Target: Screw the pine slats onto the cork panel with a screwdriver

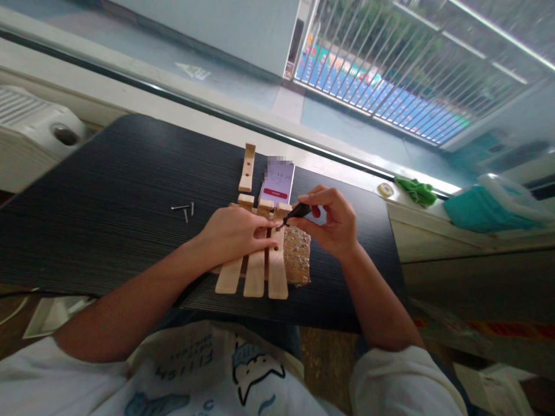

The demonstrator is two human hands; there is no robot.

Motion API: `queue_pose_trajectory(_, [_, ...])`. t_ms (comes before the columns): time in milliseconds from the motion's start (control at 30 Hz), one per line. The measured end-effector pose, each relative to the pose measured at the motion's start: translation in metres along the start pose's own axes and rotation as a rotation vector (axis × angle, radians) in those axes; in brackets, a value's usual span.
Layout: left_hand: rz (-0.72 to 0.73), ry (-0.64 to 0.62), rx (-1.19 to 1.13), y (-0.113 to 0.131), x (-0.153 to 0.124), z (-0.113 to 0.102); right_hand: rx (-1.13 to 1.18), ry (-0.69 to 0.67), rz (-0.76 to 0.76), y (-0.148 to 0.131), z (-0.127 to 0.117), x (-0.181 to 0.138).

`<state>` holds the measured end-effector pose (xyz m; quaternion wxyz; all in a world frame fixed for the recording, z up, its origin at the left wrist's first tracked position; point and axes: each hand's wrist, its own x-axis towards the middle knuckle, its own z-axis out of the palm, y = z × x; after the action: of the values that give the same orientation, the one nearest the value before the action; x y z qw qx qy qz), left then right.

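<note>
— At the table's (108,190) left, how many screws (184,209)?
— Three, loose. Next, the left hand (236,234) presses flat on three joined wooden slats (255,274); a fourth piece (247,167) lies apart behind.
— Any writing?
— The phone (277,184) reads about 13:25. Then the right hand (336,225) pinches a black tool (296,212) at a slat's top, over bubble wrap (300,260).

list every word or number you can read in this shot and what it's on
"13:25", faint, on the screen of the phone behind the wooden slats.
Red button on that screen: lettering too small to read.
White T-shirt: upside-down print, too warped to read.
Top of the phone screen: blurred out.
Nothing readable elsewhere.
</note>
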<state>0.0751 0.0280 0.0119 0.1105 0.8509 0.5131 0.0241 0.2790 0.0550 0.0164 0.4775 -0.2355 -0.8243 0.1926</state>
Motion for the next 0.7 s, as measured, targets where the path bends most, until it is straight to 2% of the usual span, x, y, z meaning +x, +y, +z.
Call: queue_pose_trajectory(700, [0.004, -0.002, -0.008, 0.0001, 0.0001, 0.0002, -0.091, 0.075, -0.021, -0.0052, 0.0064, -0.0007])
